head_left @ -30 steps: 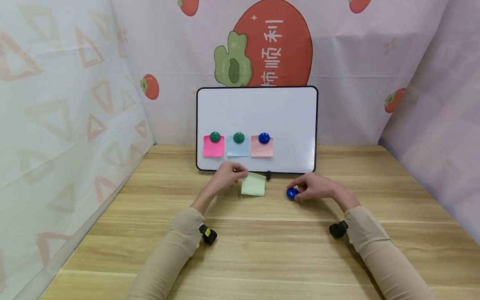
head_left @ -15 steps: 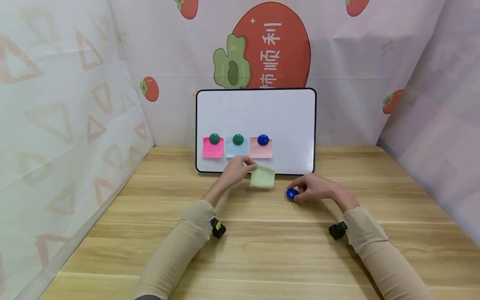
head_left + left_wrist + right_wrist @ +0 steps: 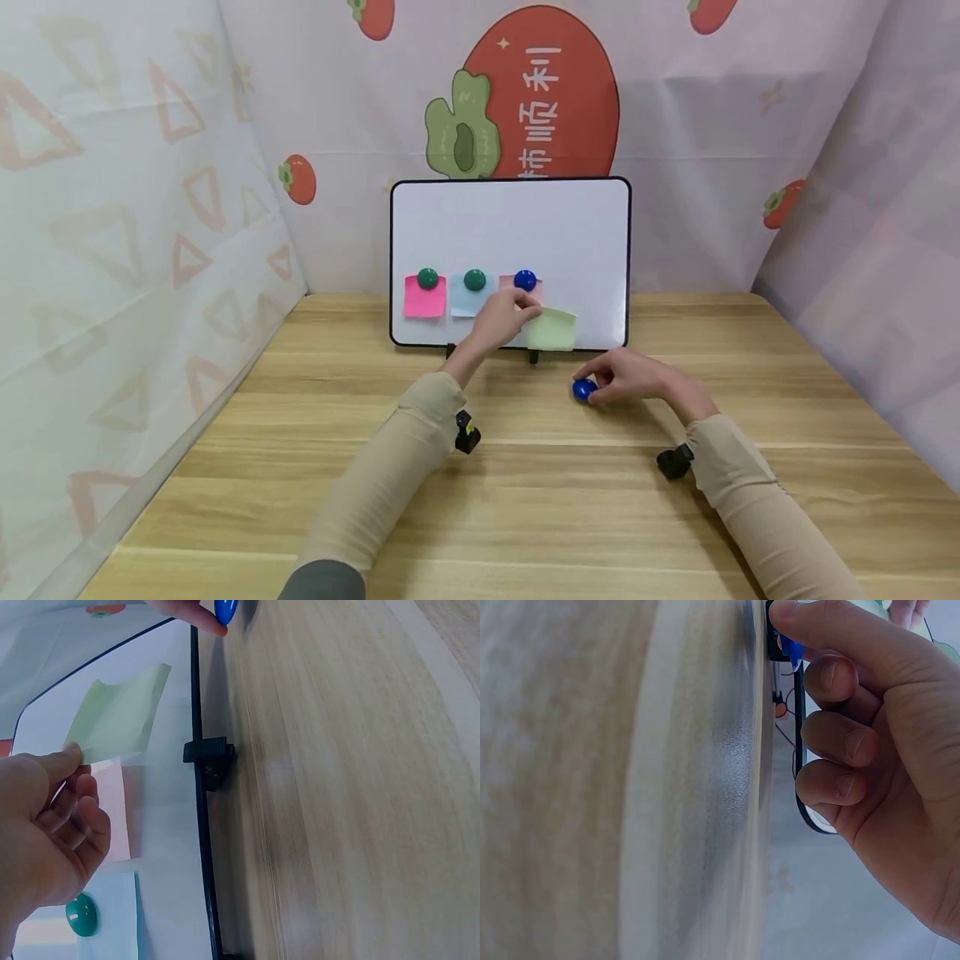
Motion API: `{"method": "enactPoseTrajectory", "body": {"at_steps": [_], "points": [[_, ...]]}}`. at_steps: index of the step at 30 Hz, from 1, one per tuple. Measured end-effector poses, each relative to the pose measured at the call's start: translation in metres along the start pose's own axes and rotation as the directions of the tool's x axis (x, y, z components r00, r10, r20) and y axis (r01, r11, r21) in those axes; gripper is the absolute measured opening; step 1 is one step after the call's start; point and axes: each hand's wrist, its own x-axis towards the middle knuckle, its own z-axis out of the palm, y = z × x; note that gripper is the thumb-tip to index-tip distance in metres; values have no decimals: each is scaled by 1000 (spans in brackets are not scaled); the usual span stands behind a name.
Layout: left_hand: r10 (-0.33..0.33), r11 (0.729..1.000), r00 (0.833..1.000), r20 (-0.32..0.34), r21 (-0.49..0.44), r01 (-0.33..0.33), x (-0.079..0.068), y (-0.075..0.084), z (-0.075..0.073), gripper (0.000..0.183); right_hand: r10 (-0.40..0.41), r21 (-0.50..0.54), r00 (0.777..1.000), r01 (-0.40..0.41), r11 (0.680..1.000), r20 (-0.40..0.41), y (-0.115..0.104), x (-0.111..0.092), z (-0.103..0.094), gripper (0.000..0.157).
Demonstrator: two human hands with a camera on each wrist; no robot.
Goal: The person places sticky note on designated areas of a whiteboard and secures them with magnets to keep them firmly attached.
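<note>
My left hand point(image 3: 504, 321) pinches a pale green sticky note point(image 3: 552, 329) by its upper left corner, in front of the lower right part of the whiteboard point(image 3: 577, 233). In the left wrist view the note point(image 3: 120, 716) hangs out from thumb and finger, its far edge curling. My right hand point(image 3: 633, 375) holds a round blue magnet point(image 3: 583, 389) between thumb and finger, low over the table before the board. Behind my left hand, a light pink note point(image 3: 507, 285) under another blue magnet point(image 3: 525, 281) is partly hidden.
A bright pink note point(image 3: 424, 298) and a light blue note point(image 3: 463, 302) hang on the board's left, each under a green magnet point(image 3: 427, 278). Small black feet point(image 3: 533, 357) support the board on the wooden table point(image 3: 540, 517). A printed cloth point(image 3: 345, 100) hangs behind.
My left hand has carried the green note up and to the right, from near the table to the board's lower right. My right hand stays in place with the blue magnet.
</note>
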Motion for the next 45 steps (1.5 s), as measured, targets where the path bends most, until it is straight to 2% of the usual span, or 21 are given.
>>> {"method": "enactPoseTrajectory", "body": {"at_steps": [6,11,15,21,31,37,41,45], "points": [[-1,1000,999,-39,31,2,14,11,9,15,2,3,1000,-2,1000,-4,0,0,-1,38],[-26,998,996,-84,48,30,23,20,16,14,4,3,1000,-4,1000,-5,0,0,0,37],[-35,997,995,-91,65,41,30,25,21,15,-2,1,1000,2,1000,-11,0,0,0,37],[-54,995,989,-141,77,65,41,25,25,14,-3,14,1000,3,1000,-8,-1,0,0,38],[-17,984,974,-226,169,56,51,27,30,14,12,22,1000,-12,1000,-22,0,0,-1,40],[2,982,968,-253,186,47,53,30,33,14,12,7,996,-11,1000,-86,-5,1,-4,39],[19,978,967,-253,207,35,56,30,33,14,-47,-54,986,38,998,-160,-4,4,-6,36],[20,976,968,-250,214,34,56,29,34,13,-112,-124,965,85,989,-235,-3,10,-9,36]]}}
